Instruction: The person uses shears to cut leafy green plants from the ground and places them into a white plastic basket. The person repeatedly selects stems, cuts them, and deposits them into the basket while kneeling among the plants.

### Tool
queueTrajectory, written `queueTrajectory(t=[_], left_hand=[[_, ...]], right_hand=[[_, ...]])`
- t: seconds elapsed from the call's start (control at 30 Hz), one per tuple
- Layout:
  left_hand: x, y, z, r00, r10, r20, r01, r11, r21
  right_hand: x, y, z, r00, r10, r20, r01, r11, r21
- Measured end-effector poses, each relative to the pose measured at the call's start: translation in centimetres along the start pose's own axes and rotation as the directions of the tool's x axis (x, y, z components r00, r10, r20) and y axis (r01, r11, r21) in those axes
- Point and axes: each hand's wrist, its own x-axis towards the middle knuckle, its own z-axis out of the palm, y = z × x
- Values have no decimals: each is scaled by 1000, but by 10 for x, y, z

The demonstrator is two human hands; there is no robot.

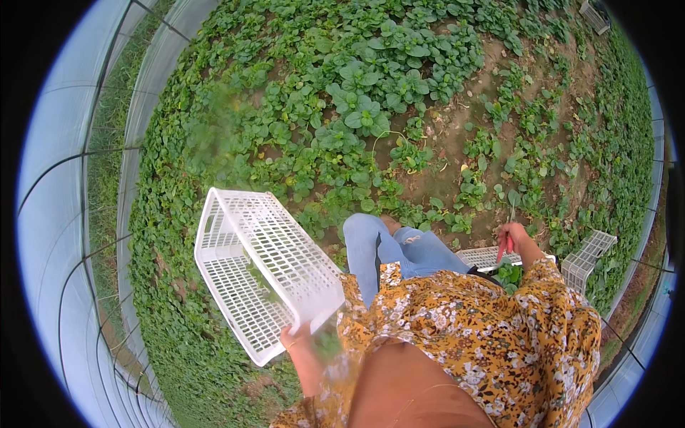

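A white perforated plastic crate [278, 241] is tipped on its side to the left of my knees, with a few green leaves inside against its wall. My left hand [296, 336] grips the crate's near rim. On the right, my right hand [512, 238] is closed around red-handled scissors or snips [504, 247], their blades pointing away from me over the plants. Just below that hand, another white crate [484, 257] holds green leaves [508, 274] and stands close by my right hip, partly hidden by my sleeve and jeans.
Low leafy green plants [364, 107] cover the ground, with brown soil [444, 134] showing between them. A further light crate [583, 262] lies at the right, and another [595, 17] at the far upper right. Plastic film walls on dark hoops [84, 155] curve along both sides.
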Motion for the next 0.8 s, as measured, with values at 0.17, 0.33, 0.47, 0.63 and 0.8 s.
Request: queueTrajectory(t=[0.17, 0.33, 0.47, 0.63, 0.8], left_hand=[[11, 5, 167, 998, 10, 62, -24, 972, 233], [37, -22, 346, 999, 18, 46, -36, 899, 437], [65, -63, 491, 979, 10, 202, -124, 818, 562], [120, -134, 690, 963, 65, 263, -233, 691, 684], [180, -192, 862, 941, -1, 339, -246, 687, 684]], right_hand=[[-13, 74, -23, 990, 136, -47, -107, 912, 396], [-43, 60, 2, 963, 261, -64, -173, 785, 595], [-4, 33, 15, 936, 335, -106, -198, 752, 628], [19, -62, 36, 953, 299, -43, -239, 832, 501], [15, -110, 41, 965, 259, -46, -189, 804, 564]])
